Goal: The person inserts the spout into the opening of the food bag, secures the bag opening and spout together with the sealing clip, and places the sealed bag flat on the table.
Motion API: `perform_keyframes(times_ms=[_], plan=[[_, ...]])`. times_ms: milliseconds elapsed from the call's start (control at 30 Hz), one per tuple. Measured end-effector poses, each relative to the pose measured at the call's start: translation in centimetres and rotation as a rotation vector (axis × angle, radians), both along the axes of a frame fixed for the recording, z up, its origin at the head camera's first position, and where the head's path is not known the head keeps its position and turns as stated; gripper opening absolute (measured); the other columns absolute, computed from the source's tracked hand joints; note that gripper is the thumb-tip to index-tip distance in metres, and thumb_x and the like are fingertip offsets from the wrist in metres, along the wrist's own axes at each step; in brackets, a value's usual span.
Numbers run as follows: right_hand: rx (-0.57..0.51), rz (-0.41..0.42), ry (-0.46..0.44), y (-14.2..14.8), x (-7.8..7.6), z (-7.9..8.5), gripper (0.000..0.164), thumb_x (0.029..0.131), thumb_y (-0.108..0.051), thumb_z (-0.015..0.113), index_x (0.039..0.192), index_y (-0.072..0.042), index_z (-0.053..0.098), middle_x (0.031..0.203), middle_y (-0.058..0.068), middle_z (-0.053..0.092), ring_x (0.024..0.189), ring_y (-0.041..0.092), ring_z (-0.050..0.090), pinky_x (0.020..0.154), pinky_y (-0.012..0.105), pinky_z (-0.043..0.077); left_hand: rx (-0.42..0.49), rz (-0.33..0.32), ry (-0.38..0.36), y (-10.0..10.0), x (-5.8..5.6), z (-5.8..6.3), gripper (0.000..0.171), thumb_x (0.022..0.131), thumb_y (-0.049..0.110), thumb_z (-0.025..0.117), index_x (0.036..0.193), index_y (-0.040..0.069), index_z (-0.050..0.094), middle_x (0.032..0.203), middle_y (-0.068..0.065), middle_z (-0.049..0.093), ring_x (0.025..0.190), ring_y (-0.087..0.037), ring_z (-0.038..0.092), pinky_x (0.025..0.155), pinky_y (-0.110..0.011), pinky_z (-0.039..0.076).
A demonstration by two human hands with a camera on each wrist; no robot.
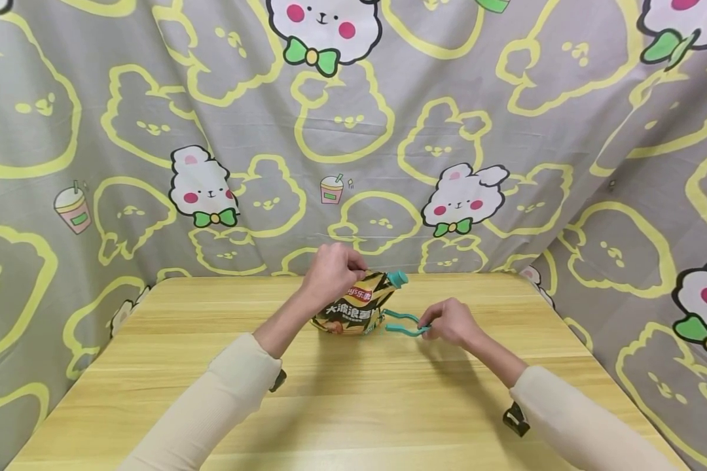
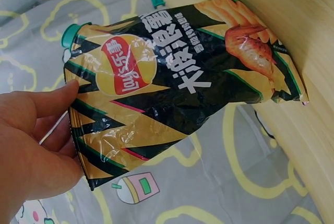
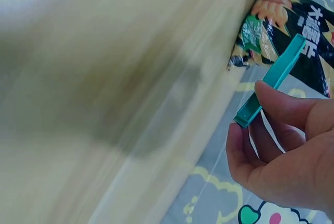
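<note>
My left hand (image 1: 334, 269) pinches the top edge of a chip bag (image 1: 353, 311), black and gold with a red-and-yellow logo. The bag stands tilted on the table; in the left wrist view its printed front (image 2: 156, 72) faces the camera. A teal round spout (image 2: 71, 36) sticks out at one upper corner of the bag. Between thumb and fingers, my right hand (image 1: 450, 322) holds a teal bag clip (image 1: 405, 330), its two wavy arms spread apart and pointing at the bag. From the right wrist, the clip (image 3: 274, 80) shows edge-on, overlapping the bag.
Both hands work over a light wooden table (image 1: 353, 405). A grey curtain (image 1: 259, 131) with cartoon bears and yellow outlines hangs close behind the table and along its sides. Dark straps sit at both wrists.
</note>
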State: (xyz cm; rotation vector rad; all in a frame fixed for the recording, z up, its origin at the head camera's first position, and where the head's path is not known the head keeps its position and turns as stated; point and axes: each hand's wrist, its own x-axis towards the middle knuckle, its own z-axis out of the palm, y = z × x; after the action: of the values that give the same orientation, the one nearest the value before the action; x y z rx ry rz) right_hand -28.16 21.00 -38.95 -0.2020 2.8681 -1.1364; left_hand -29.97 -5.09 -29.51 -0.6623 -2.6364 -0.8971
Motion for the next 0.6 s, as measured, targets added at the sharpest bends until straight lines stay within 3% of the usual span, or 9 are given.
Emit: perform_keyframes(times_ms=[600], plan=[[-0.021, -0.047, 0.070, 1.5, -1.5, 1.8, 0.007, 0.079, -0.002, 0.081, 0.085, -0.005, 0.079, 0.080, 0.005, 0.076, 0.079, 0.018, 0.067, 0.069, 0.028, 0.046, -0.005, 0.002, -0.004, 0.1, -0.1, 0.1, 0.004, 0.086, 0.004, 0.079, 0.089, 0.006, 0.082, 0.085, -0.006, 0.079, 0.074, -0.015, 0.073, 0.066, -0.024, 0.059]])
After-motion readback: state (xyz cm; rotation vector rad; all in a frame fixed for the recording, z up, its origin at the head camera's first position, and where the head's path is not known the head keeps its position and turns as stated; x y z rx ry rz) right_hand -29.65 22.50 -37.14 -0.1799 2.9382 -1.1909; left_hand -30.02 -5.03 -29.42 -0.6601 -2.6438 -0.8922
